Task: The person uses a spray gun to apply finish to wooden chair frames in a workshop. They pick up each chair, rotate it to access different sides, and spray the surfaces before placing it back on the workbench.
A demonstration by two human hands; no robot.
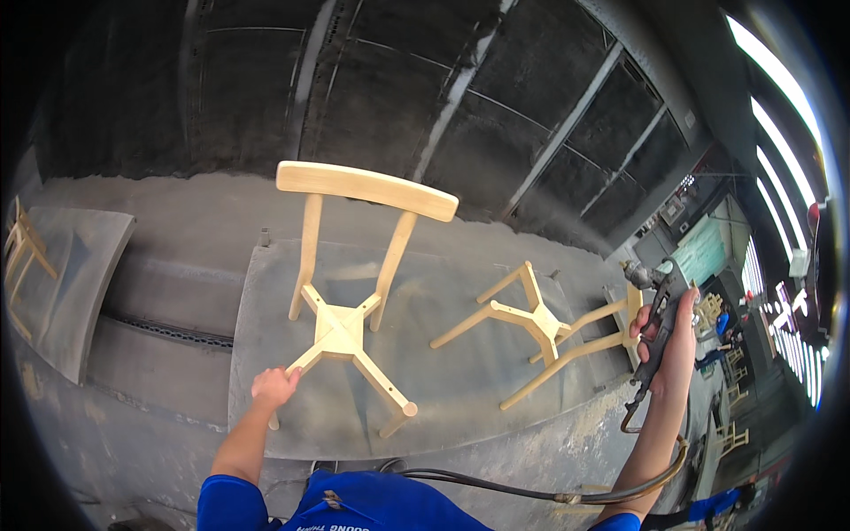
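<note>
A pale wooden chair frame [339,329] without a seat panel stands upright before me, its curved backrest at the far side and a cross of rails in the middle. My left hand [274,388] is closed round the near left end of one rail, above a front leg. Raised at the right, my right hand [680,320] grips a dark spray gun [660,320], well apart from the chair. From the gun's lower end a hose [496,483] curves past my forearm and across my body. A second chair frame [542,320] lies tipped over to the right, its legs pointing left.
Both chairs rest on a grey, dusty panel [266,292]. At the left is another panel [106,265] with a wooden chair [34,248]; a chain [168,331] runs in the gap between. A dark panelled wall [257,97] stands behind. Far right, a person in blue [713,506] appears.
</note>
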